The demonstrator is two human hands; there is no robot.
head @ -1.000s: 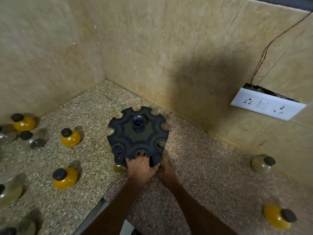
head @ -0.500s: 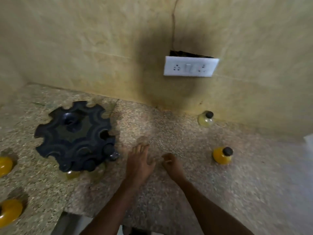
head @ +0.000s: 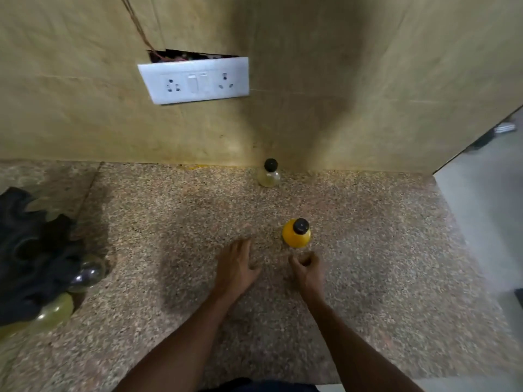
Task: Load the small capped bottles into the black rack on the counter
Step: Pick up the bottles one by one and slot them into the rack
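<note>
Both hands are empty: the left hand (head: pixel 236 267) open, the right hand (head: pixel 307 268) half curled, reaching for the yellow bottle (head: pixel 296 233) just ahead. Next it must grasp the bottle and carry it left to the black rack (head: pixel 31 250).

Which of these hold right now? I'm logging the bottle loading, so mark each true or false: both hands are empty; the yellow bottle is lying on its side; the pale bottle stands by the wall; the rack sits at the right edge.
1. Both hands are empty: true. The left hand and right hand hold nothing.
2. The yellow bottle lies on its side: false. It stands upright, cap up.
3. The pale bottle stands by the wall: true.
4. The black rack sits at the right edge: false. It is at the left edge.
</note>
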